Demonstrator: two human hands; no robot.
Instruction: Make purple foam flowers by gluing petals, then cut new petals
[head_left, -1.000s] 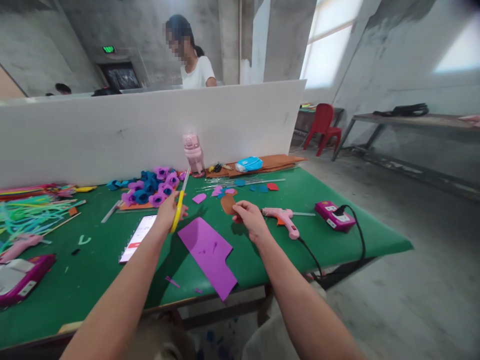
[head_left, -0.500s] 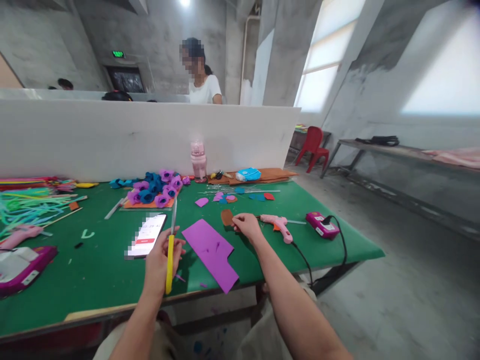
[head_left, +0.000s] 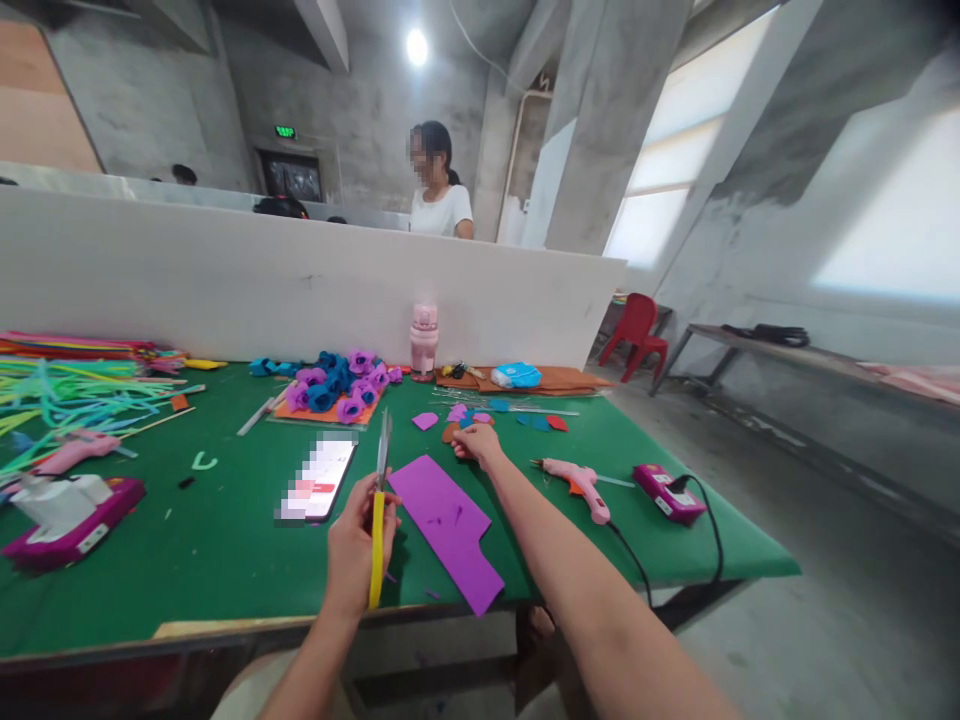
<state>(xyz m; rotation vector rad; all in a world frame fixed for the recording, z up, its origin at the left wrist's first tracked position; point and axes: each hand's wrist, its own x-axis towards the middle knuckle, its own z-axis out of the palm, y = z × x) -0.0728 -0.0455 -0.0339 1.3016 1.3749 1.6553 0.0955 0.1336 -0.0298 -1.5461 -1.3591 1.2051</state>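
Observation:
Yellow-handled scissors [head_left: 377, 540] are in my left hand [head_left: 358, 545], blades pointing up and away. My right hand [head_left: 475, 444] is closed by a small brown piece [head_left: 451, 432], beside the small purple and blue cut pieces [head_left: 480, 418]; whether its fingers grip the brown piece is hard to make out. A purple sheet [head_left: 444, 520] with a notched edge lies between my hands. Left of the scissors rests a phone [head_left: 322, 485]. Purple and blue flowers [head_left: 341, 385] are piled on an orange sheet behind it. A pink glue gun [head_left: 581, 482] lies right of my right hand.
Magenta power boxes [head_left: 667, 494] sit at both sides of the green table [head_left: 247, 560], the right one with a black cable. A pink bottle [head_left: 424, 345] stands against the white partition [head_left: 337, 290]. Colored strips [head_left: 67, 400] cover the left back. Beyond the partition is a person [head_left: 441, 195].
The view has tilted up and shifted left. My right hand has moved away from me, toward the small cut pieces, and the brown piece is now mostly hidden. My left hand still holds the scissors.

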